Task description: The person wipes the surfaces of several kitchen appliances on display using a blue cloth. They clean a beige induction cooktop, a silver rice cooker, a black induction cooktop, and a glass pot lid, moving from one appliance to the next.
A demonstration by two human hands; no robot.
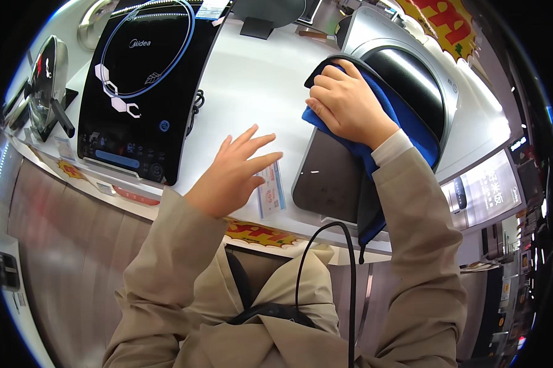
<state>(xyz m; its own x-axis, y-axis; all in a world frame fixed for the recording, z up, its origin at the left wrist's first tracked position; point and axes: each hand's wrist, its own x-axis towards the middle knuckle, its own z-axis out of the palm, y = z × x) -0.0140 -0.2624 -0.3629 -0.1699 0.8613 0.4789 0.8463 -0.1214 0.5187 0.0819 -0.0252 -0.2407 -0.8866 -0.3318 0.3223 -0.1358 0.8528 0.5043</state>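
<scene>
My right hand [347,101] grips a blue cloth with black edging [416,138], its fingers curled over the bunched part. The cloth lies across a dark grey flat-topped appliance [328,175] and hangs down past its front edge. Behind it, a silver appliance with a dark glossy panel [405,80] is partly covered by the cloth. My left hand [236,172] is held over the white counter [246,80] with its fingers spread and nothing in it. A paper price card [270,191] lies beside its fingertips.
A black induction cooktop [135,70] stands tilted on the left, a dark cord [195,113] beside it. Farther left is a small display stand [48,92]. A lit sign panel [488,190] edges the right side. A black cable [352,276] hangs before my body.
</scene>
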